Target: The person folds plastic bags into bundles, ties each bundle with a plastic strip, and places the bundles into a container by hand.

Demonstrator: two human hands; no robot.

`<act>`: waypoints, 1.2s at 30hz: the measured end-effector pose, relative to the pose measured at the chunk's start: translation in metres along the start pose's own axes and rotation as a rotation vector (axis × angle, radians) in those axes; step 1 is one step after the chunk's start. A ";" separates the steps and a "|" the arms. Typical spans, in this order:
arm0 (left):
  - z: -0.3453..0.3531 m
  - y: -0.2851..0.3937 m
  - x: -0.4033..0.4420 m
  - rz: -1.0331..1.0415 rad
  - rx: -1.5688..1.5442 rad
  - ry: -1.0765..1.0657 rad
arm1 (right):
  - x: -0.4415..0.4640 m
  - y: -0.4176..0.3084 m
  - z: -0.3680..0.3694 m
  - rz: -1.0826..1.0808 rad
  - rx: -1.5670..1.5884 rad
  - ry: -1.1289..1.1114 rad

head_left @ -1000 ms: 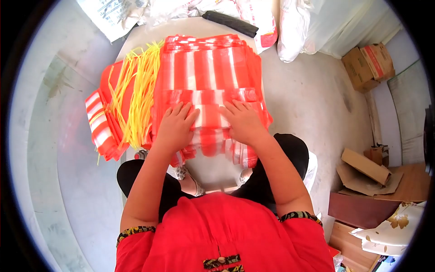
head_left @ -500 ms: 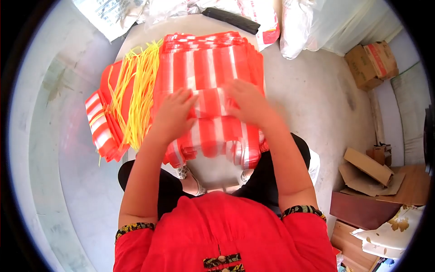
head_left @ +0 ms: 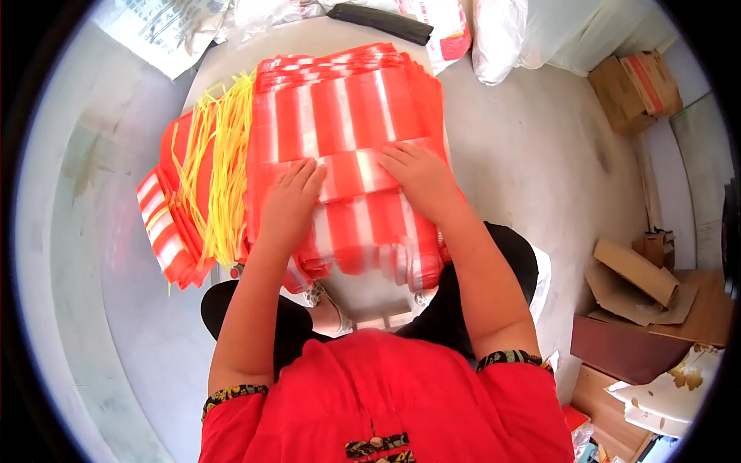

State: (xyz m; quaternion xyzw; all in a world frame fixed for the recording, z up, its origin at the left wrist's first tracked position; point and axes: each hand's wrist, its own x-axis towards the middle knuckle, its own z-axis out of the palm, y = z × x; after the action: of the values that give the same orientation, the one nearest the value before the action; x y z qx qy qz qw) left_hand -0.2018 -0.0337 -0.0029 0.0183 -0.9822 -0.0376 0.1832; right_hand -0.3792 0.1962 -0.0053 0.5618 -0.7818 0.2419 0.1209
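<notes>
A stack of red-and-white striped plastic bags (head_left: 340, 108) lies in front of me, its lower ends hanging toward my knees. A folded band runs across the top bag. My left hand (head_left: 292, 197) lies on the left end of this fold, fingers stretched out. On its right end rests my right hand (head_left: 421, 176), also flat with the fingers extended. Neither hand grips anything. Left of the stack, a bunch of yellow strips (head_left: 224, 174) lies over red plastic. Beside the strips is a folded striped bundle (head_left: 164, 228) with a yellow strip around it.
The table (head_left: 309, 37) shows behind the stack. A black rolled item (head_left: 380, 23) lies on its far side, near white plastic sacks (head_left: 498, 38). A cardboard box (head_left: 637, 92) is at far right, and an open carton (head_left: 637, 285) sits on a brown cabinet (head_left: 625, 351).
Both hands have settled flat onto the fold, the left fingers now nearer together. The fold looks flatter and straighter. The whole view has shifted slightly.
</notes>
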 end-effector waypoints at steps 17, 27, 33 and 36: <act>0.003 0.100 -0.017 -1.020 -1.908 -0.313 | -0.021 -0.006 -0.039 0.734 0.915 0.084; 0.010 0.125 -0.028 -0.794 -1.418 -0.180 | -0.033 -0.022 -0.038 0.705 1.097 -0.149; 0.008 0.125 -0.015 -0.503 -0.790 -0.161 | -0.021 -0.038 -0.029 0.683 1.098 -0.160; 0.007 0.126 -0.003 -0.473 -0.791 -0.134 | -0.016 -0.039 -0.030 0.678 1.045 -0.173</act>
State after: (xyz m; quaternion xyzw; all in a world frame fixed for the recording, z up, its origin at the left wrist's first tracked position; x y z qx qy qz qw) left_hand -0.2044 0.0922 -0.0007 0.1679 -0.8708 -0.4513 0.0988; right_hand -0.3398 0.2146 0.0223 0.2852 -0.7021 0.5705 -0.3166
